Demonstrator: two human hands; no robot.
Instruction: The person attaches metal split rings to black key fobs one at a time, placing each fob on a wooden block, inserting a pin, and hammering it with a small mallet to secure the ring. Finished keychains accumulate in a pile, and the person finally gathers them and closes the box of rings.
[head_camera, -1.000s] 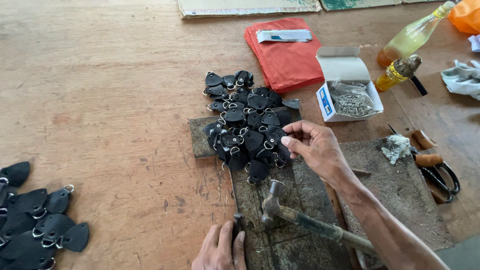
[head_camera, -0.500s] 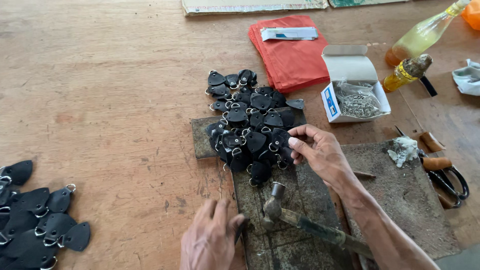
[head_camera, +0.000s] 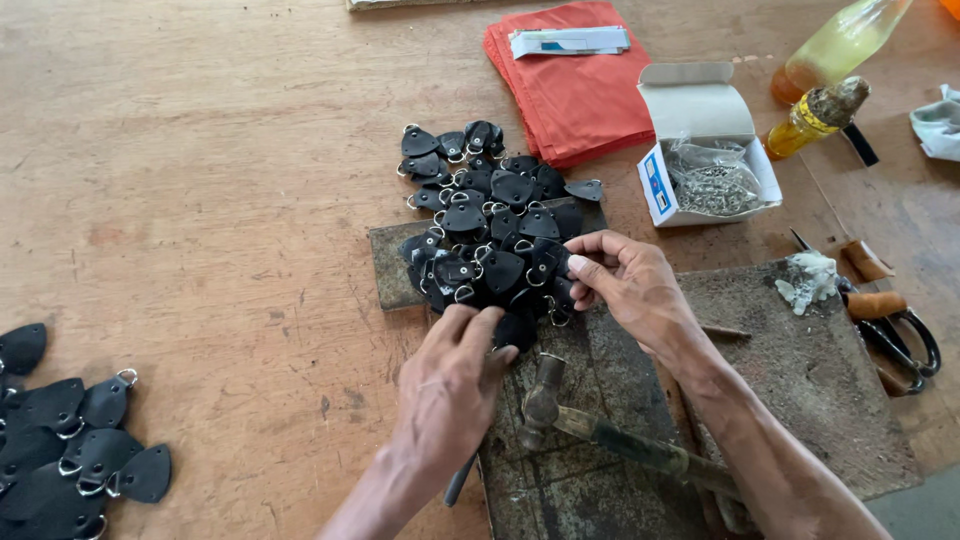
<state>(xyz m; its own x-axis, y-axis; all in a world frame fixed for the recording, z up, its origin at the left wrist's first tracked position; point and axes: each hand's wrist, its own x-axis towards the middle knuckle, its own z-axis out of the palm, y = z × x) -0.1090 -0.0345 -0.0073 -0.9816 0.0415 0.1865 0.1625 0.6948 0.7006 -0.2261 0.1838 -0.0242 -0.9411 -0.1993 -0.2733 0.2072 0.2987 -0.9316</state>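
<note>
Both hands are picking at the pile of black leather tabs (head_camera: 490, 235) on the bench (head_camera: 200, 200). My left hand (head_camera: 450, 390) and right hand (head_camera: 625, 280), just beside the hammer (head_camera: 545, 395), are pinching tabs; next I think I need one pulled free.

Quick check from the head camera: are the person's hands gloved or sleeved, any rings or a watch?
Both are bare. The left hand and right hand wear no gloves, and no rings show on the visible fingers. Both forearms are uncovered up to the frame edge: no sleeves, watch or wristband in view.
</note>
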